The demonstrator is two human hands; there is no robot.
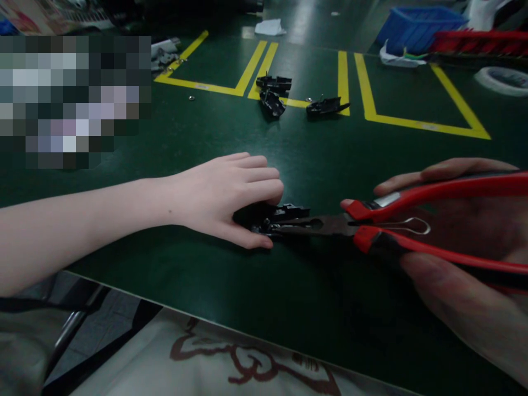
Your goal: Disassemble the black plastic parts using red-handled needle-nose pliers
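Observation:
My left hand (235,192) is closed around a small black plastic part (291,211) on the green table, thumb on the near side and fingers on the far side. In my right hand (449,275) are long-nose pliers with red handles (412,192). Their jaws reach left to the black part, by my left thumb, and look nearly closed. Whether they grip anything at the tip is too dark to tell. A wire spring shows between the handles. Farther back lie several similar black parts (325,105).
Yellow tape (429,126) marks areas on the green table (165,137). A blue bin (416,27), a red rack (482,41) and a white roll (503,81) stand at the back right. Grey parts (163,52) lie back left, beside a pixelated patch. Small metal pieces (191,98) are scattered about.

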